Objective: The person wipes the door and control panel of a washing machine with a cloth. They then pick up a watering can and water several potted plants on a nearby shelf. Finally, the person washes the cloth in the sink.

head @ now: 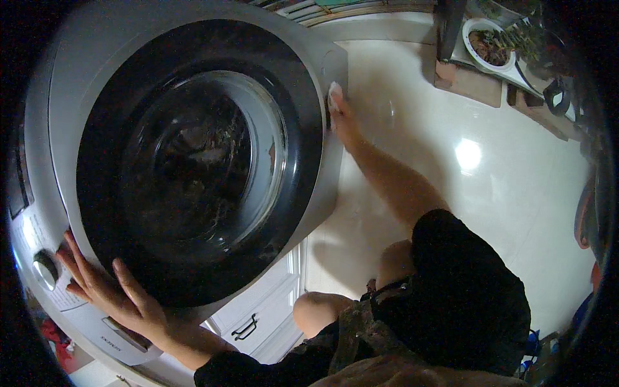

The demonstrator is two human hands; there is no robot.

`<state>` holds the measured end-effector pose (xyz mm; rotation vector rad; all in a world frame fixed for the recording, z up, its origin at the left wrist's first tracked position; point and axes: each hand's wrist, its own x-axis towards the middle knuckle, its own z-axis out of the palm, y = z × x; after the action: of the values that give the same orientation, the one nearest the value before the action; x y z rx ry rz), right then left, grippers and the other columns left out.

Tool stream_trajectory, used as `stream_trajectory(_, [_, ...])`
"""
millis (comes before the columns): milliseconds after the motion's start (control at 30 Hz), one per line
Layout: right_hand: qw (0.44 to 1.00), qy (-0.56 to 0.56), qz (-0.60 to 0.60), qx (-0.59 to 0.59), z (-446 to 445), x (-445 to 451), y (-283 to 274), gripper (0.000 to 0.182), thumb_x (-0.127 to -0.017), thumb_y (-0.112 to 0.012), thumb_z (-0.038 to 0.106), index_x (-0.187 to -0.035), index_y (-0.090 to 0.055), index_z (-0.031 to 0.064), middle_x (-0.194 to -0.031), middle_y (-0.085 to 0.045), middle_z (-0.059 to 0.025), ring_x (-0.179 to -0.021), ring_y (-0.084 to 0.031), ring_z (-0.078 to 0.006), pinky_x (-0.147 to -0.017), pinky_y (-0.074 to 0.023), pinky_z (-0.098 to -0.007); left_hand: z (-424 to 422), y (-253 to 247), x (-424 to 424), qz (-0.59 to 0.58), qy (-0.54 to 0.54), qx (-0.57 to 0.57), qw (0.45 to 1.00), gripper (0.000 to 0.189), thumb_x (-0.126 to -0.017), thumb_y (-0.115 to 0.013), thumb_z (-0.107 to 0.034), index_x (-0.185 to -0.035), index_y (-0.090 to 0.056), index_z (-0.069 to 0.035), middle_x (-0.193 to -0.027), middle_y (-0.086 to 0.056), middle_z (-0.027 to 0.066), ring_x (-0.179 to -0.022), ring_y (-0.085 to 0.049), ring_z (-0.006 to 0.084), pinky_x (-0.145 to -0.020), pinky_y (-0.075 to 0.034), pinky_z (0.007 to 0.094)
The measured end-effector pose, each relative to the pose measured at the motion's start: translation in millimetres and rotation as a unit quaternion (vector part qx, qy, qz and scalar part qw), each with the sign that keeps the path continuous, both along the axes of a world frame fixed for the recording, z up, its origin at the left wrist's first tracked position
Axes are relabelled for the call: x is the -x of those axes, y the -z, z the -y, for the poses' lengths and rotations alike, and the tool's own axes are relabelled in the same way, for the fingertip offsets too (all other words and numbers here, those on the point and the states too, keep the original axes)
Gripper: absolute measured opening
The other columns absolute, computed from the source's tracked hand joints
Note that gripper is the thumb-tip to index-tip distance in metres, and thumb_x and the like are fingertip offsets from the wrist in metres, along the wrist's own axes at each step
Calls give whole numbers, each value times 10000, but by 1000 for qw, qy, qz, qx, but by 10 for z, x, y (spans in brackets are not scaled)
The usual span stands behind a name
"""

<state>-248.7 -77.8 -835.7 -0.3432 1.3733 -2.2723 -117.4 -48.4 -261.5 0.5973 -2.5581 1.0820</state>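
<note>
A silver front-loading Siemens washing machine stands before me, its round dark-rimmed glass door closed. My left hand rests spread on its front, between the door's rim and the control panel, close to the round dial. Nothing is held in it. On the opposite side of the door, my right hand presses a crumpled white cloth or tissue to the lower front panel near the floor. The fingers partly cover the cloth.
Pale glossy floor tiles reflect a bright light. At the upper right, a potted plant in a white pot stands on a low stand. A white cabinet with a black handle adjoins the washer. My bent knees are close by.
</note>
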Motion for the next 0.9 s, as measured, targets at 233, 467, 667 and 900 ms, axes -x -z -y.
stream_trajectory(233, [945,-169,-32,279,189,1607,-1797,629,-1042,-424,382,-1548,-268,43,-1588,-283,-95,-1430,-292,-221,-1171,-216,-332,-11,121,-67,-33,25,-28,999,540,-987,-488,-332,-1475,-463,-102,-1535,-423,147,-1484,-279,306,-1192,74,538])
stream_trajectory(467, [988,-13,47,146,738,1295,-581,524,-1043,-461,228,-1500,-345,-1,-1502,-421,-120,-1344,-433,-229,-1153,-287,-307,-121,-28,25,-9,43,-9,999,519,-985,-513,-312,-1462,-483,-108,-1508,-456,158,-1472,-309,295,-1196,45,539])
stream_trajectory(667, [971,132,-66,-188,-70,-1496,203,534,-1010,-490,166,-1493,-341,-4,-1556,-311,-207,-1435,-299,-348,-1185,-236,-412,-49,84,-61,-12,81,0,997,453,-1003,-528,-269,-1426,-527,-109,-1480,-493,149,-1432,-382,292,-1205,12,509])
stream_trajectory(900, [958,90,-49,-269,-248,-1833,-293,559,-968,-505,80,-1499,-340,18,-1569,-313,-186,-1430,-314,-394,-1190,-249,-432,-9,5,-224,6,88,6,996,452,-997,-552,-273,-1410,-540,-91,-1459,-512,166,-1420,-401,298,-1202,-26,510])
